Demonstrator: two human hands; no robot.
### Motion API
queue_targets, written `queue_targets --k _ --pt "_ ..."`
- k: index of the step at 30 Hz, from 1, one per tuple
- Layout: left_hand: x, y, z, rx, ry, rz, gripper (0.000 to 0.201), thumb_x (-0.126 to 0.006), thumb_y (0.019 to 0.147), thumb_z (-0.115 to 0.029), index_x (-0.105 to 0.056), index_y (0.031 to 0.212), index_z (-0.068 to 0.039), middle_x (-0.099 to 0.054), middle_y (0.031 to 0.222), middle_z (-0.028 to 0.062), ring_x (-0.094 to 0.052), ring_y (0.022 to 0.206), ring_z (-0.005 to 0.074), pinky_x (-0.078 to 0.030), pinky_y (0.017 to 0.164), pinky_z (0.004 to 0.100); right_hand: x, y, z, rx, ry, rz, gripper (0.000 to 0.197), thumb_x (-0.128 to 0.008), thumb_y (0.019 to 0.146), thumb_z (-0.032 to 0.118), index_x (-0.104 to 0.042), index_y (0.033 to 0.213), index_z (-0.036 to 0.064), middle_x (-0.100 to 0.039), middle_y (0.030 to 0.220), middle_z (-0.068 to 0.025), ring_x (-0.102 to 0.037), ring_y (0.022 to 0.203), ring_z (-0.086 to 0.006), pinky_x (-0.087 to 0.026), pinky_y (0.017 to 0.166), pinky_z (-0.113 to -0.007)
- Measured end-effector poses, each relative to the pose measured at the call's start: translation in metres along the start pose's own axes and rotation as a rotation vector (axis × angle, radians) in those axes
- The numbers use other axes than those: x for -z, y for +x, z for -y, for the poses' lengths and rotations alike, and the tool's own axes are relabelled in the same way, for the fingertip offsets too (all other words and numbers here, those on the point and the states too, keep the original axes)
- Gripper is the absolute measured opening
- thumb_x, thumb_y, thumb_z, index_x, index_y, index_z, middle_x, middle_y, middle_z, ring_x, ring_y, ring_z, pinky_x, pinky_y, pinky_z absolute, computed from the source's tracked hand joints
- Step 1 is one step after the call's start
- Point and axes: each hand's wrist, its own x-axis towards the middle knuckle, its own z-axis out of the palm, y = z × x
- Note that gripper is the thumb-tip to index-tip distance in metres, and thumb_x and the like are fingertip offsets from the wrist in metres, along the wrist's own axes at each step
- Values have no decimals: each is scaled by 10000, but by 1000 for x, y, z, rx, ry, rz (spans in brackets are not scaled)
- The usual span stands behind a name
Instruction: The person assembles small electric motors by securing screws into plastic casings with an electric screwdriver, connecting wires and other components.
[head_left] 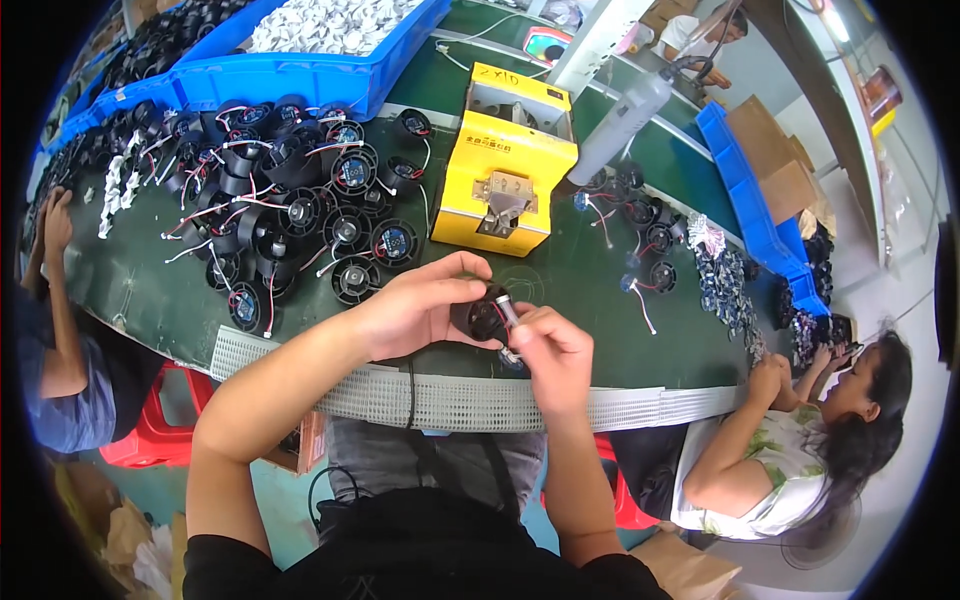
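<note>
While in left grip (422, 308) — black housing (474, 318)

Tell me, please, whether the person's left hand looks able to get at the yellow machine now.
Probably yes: the yellow machine stands just beyond the left hand with nothing visible between them, though that hand holds a black round part.

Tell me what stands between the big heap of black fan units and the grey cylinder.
A yellow machine separates the heap from the grey cylinder, in the head view.
</note>
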Motion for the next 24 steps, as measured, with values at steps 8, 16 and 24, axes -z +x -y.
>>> queue_targets --k 8,16,24 --pt "-8 5 4 67 84 -196 249 -494 1014 -237 -504 1197 -68 -622 1031 64 -650 974 174 -566 893 427 -20 5 8 225 -678 -47 112 -705 818 38 -606 769 20 -532 659 -44 -539 614 -169 -495 765 -362" --pt "-3 3 2 -57 28 -221 289 -523 993 -169 -599 1227 -17 -658 1052 79 -652 940 162 -541 920 389 -13 0 8 415 -785 -190 304 -765 760 20 -635 1034 23 -563 1004 -112 -620 775 -193 -507 637 -303" --pt "-4 3 10 -209 -65 -98 349 -512 946 -44 -543 1291 -2 -581 1224 96 -583 1094 203 -445 977 369 -20 1 15 -233 133 -105 211 -574 963 71 -610 1129 -54 -675 923 -92 -610 612 -85 -476 499 -201"
